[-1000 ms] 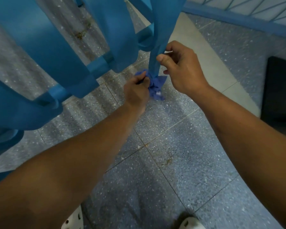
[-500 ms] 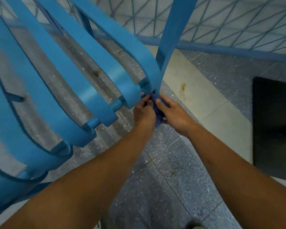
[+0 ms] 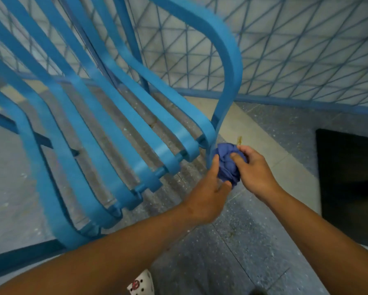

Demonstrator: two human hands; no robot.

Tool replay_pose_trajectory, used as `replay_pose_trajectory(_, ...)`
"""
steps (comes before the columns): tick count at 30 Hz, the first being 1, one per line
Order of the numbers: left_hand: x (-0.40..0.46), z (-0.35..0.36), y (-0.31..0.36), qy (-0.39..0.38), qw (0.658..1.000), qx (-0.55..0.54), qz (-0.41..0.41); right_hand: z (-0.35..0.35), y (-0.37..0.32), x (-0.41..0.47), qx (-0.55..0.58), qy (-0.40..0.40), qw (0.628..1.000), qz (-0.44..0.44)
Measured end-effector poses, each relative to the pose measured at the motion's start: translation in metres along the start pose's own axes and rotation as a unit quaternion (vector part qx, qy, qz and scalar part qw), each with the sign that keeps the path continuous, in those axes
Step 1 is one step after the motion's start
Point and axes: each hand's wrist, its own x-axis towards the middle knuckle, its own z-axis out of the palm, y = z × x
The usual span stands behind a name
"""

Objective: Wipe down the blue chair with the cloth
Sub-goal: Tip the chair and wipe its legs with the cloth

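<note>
1. Blue chair [image 3: 106,116] fills left & centre, slats curving down to front edge
2. Cloth [image 3: 229,165] bunched in a ball, against chair's front right leg just below seat edge
3. R hand [image 3: 253,169] fingers curled round cloth
4. L hand [image 3: 208,192] thumb & fingers cup cloth from left
5. Dark mat [image 3: 349,184] on floor at right

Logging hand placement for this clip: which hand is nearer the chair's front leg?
Left. The left hand reaches the chair's front leg beside the cloth; the right hand grips the cloth's far side.
</note>
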Motion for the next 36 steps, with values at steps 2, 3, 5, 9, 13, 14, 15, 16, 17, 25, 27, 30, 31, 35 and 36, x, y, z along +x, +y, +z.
replay_pose_trajectory(2, -0.021, -0.017, 0.017, 0.007, 0.998, 0.052, 0.031, -0.004, -0.027, -0.006, -0.006, 0.021, 0.999, -0.030)
replay_pose_trajectory(3, -0.029, -0.028, 0.025, 0.025, 0.996, 0.073, 0.052, -0.005, -0.041, -0.008, -0.003, 0.030, 0.999, -0.042)
replay_pose_trajectory(5, -0.041, -0.051, 0.038, 0.086, 0.983, 0.131, 0.096, -0.005, -0.067, -0.012, 0.011, 0.058, 0.996, -0.060)
replay_pose_trajectory(9, -0.045, -0.095, 0.049, 0.171, 0.933, 0.277, 0.154, -0.003, -0.102, -0.012, 0.038, 0.133, 0.986, -0.092)
replay_pose_trajectory(13, -0.024, -0.121, 0.062, 0.163, 0.919, 0.318, 0.169, 0.008, -0.117, -0.001, 0.038, 0.181, 0.975, -0.119)
replay_pose_trajectory(14, -0.016, -0.125, 0.067, 0.163, 0.919, 0.317, 0.170, 0.013, -0.120, 0.005, 0.028, 0.185, 0.974, -0.125)
replay_pose_trajectory(15, -0.008, -0.127, 0.072, 0.164, 0.920, 0.315, 0.168, 0.017, -0.122, 0.013, 0.020, 0.186, 0.974, -0.128)
replay_pose_trajectory(16, 0.000, -0.128, 0.077, 0.162, 0.920, 0.315, 0.167, 0.021, -0.124, 0.020, 0.016, 0.186, 0.974, -0.128)
replay_pose_trajectory(17, 0.006, -0.128, 0.081, 0.156, 0.919, 0.321, 0.166, 0.024, -0.124, 0.026, 0.009, 0.187, 0.974, -0.129)
replay_pose_trajectory(25, 0.012, -0.135, 0.071, 0.102, 0.925, 0.355, 0.095, 0.018, -0.103, 0.040, -0.140, 0.122, 0.979, -0.086)
replay_pose_trajectory(27, 0.009, -0.138, 0.065, 0.078, 0.925, 0.364, 0.076, 0.014, -0.115, 0.036, -0.124, 0.145, 0.975, -0.116)
replay_pose_trajectory(30, 0.007, -0.138, 0.061, 0.057, 0.920, 0.380, 0.078, 0.010, -0.141, 0.030, -0.086, 0.199, 0.959, -0.182)
replay_pose_trajectory(31, 0.007, -0.138, 0.060, 0.056, 0.920, 0.379, 0.079, 0.010, -0.148, 0.028, -0.079, 0.213, 0.953, -0.199)
replay_pose_trajectory(35, 0.007, -0.141, 0.058, 0.064, 0.929, 0.354, 0.085, 0.016, -0.152, 0.025, -0.075, 0.210, 0.949, -0.223)
replay_pose_trajectory(36, 0.007, -0.141, 0.058, 0.066, 0.934, 0.341, 0.086, 0.017, -0.149, 0.025, -0.078, 0.202, 0.951, -0.221)
